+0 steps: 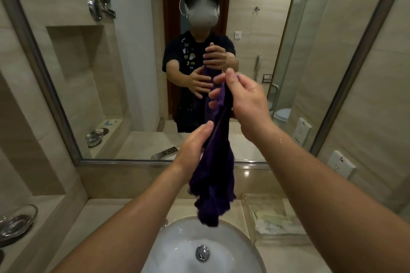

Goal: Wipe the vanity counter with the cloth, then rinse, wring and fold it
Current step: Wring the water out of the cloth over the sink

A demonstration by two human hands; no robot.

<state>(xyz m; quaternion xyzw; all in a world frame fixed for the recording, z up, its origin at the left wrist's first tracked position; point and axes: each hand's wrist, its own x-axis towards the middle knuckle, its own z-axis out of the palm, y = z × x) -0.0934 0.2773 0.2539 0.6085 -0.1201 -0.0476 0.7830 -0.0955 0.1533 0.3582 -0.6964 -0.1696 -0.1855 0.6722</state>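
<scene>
A dark purple cloth (214,175) hangs bunched in a long drape above the white sink basin (177,241). My right hand (241,95) is raised high and pinches the cloth's top end between thumb and fingers. My left hand (195,142) is lower, with straight fingers lying against the cloth's left side at mid-height. The cloth's bottom end dangles just over the basin's rim. Both forearms look wet. The beige vanity counter (93,224) runs around the basin.
A large mirror (137,86) faces me and reflects a person with both hands on the cloth. A glass dish (17,221) sits on the left ledge. A clear tray (273,219) holding packets stands right of the basin. Wall sockets (339,164) are on the right.
</scene>
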